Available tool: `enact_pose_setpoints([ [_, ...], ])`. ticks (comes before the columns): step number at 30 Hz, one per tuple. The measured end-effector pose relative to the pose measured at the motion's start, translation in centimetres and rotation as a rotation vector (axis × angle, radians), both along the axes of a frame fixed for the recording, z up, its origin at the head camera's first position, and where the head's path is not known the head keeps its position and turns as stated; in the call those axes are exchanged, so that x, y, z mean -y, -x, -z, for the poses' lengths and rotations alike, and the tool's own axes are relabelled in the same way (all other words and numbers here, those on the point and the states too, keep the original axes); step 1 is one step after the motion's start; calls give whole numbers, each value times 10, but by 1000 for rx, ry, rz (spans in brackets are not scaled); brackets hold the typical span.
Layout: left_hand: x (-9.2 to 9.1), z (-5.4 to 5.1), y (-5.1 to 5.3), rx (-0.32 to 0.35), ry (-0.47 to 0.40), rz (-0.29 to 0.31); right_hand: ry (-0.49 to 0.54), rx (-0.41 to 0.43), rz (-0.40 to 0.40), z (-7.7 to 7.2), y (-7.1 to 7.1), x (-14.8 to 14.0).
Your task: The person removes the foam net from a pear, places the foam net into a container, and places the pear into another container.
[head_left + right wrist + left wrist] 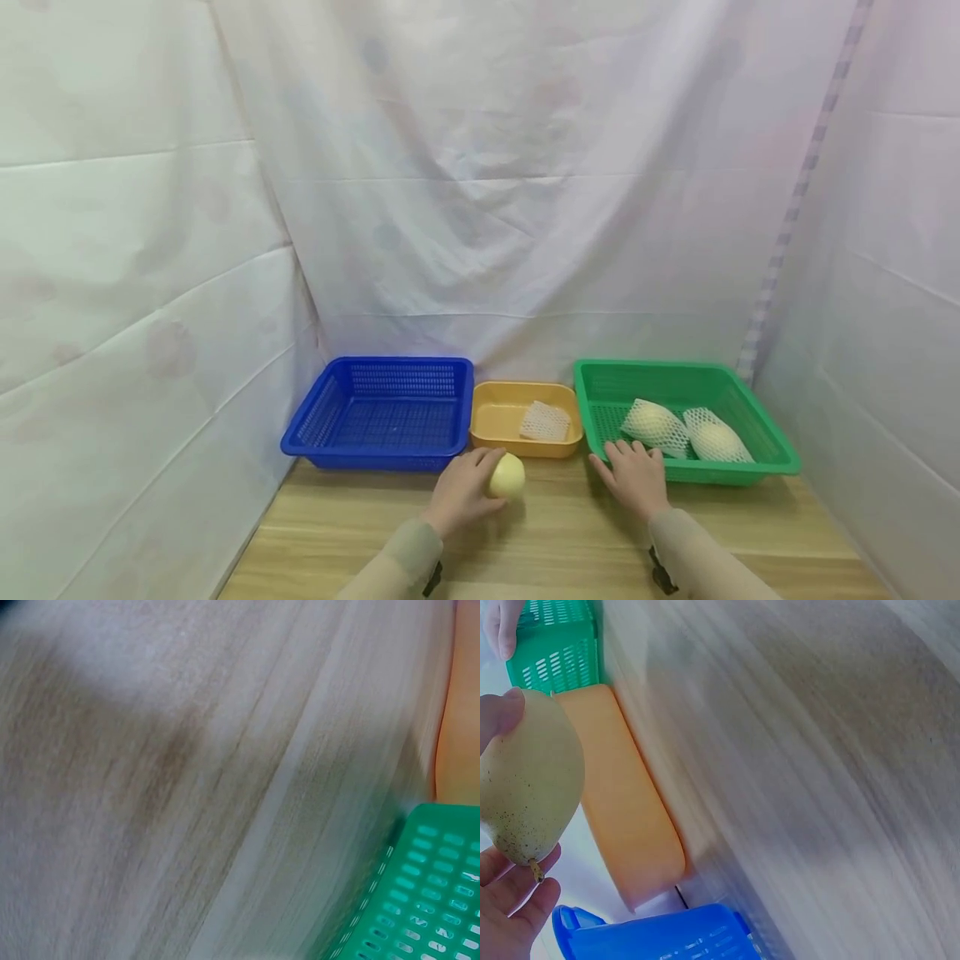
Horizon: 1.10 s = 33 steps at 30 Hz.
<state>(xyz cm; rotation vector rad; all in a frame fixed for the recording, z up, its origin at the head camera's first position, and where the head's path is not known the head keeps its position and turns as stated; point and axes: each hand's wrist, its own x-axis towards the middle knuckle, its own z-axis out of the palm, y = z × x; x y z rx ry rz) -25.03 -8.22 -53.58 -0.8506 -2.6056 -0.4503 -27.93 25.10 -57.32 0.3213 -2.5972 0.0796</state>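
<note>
A pale yellow mango [508, 477] is gripped in my left hand [461, 492], above the table in front of the orange tray. In the left wrist view, the thumb lies on one side of the mango [536, 780] and the fingers are at its stem end. My right hand [636, 479] is at the front left edge of the green basket [780, 457], fingers spread and holding nothing; whether they touch the rim I cannot tell. Inside that basket lie two pale fruits, one netted fruit [654, 425] left of another netted fruit [716, 440], both in white foam nets.
A blue basket [375, 460] stands at the left with nothing in it. Between the baskets sits the orange tray [525, 448], holding white foam netting [546, 422]. White curtains [465, 250] hang behind and along both sides of the wooden table [555, 550].
</note>
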Motion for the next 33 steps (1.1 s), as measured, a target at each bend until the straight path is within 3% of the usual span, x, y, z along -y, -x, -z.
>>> enact_pose_setpoints([
  [10, 5, -14, -1, 13, 5, 2, 0, 16, -12, 2, -3, 1],
  [17, 5, -27, 9, 0, 8, -3, 1, 22, 7, -3, -1, -2],
  [24, 7, -43, 16, 63, -51, -36, -3, 46, 24, -7, -3, -5],
  [33, 23, -61, 32, 50, -50, -63, 1, 47, 29, -9, -3, -1],
])
